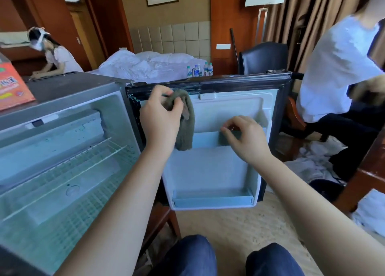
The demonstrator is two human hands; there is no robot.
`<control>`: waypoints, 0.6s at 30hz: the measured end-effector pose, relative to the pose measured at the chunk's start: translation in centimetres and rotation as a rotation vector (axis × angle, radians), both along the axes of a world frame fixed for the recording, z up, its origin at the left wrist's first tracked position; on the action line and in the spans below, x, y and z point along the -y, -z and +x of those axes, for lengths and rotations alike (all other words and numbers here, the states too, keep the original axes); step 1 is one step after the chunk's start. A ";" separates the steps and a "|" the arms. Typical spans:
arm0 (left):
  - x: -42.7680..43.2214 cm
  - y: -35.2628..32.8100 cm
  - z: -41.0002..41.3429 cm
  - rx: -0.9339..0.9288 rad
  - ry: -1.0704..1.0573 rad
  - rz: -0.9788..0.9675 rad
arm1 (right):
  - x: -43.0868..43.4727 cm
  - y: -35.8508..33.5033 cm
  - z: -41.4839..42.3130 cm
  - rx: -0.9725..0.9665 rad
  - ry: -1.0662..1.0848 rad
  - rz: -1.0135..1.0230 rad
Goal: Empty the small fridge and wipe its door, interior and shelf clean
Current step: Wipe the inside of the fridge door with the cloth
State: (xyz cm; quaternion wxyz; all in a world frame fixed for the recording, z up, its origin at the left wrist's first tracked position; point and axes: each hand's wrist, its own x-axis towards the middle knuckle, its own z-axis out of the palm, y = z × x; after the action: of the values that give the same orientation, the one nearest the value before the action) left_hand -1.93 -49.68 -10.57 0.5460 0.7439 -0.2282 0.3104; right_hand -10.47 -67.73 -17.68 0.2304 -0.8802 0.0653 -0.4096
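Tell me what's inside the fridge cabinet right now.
The fridge shows a wire shelf and the freezer box at the top; no food or bottles. The arm of the left hand, which grips a cloth, covers the lower right corner, so that part is unseen.

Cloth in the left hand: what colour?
Plain grey-brown, no pattern. The cloth shows best in the head view, gripped by the left hand.

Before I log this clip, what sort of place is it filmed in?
Most likely a hotel room: an unmade bed with white linen, a padded headboard behind it, a small fridge standing open, and water bottles by the bed.
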 end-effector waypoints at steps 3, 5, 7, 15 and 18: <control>2.8 -0.4 0.0 0.105 0.048 0.037 | -0.2 0.5 0.0 0.006 0.036 -0.067; 4.8 0.2 0.2 0.188 0.022 0.122 | -0.1 0.6 -0.1 0.018 0.036 -0.086; 6.1 0.7 0.6 0.247 -0.072 0.162 | -0.1 0.7 -0.2 0.016 0.019 -0.109; 4.7 2.6 3.2 0.442 -0.226 0.291 | 0.0 0.8 0.0 0.030 0.016 -0.096; 3.8 2.6 3.3 0.421 -0.231 0.341 | 0.0 0.9 -0.1 0.042 0.010 -0.111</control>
State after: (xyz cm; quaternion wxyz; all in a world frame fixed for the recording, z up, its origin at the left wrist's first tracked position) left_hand 1.38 -53.52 -13.17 0.3149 0.7651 -0.2991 0.4754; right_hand -10.55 -67.75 -18.60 0.1805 -0.8827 0.0419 -0.4319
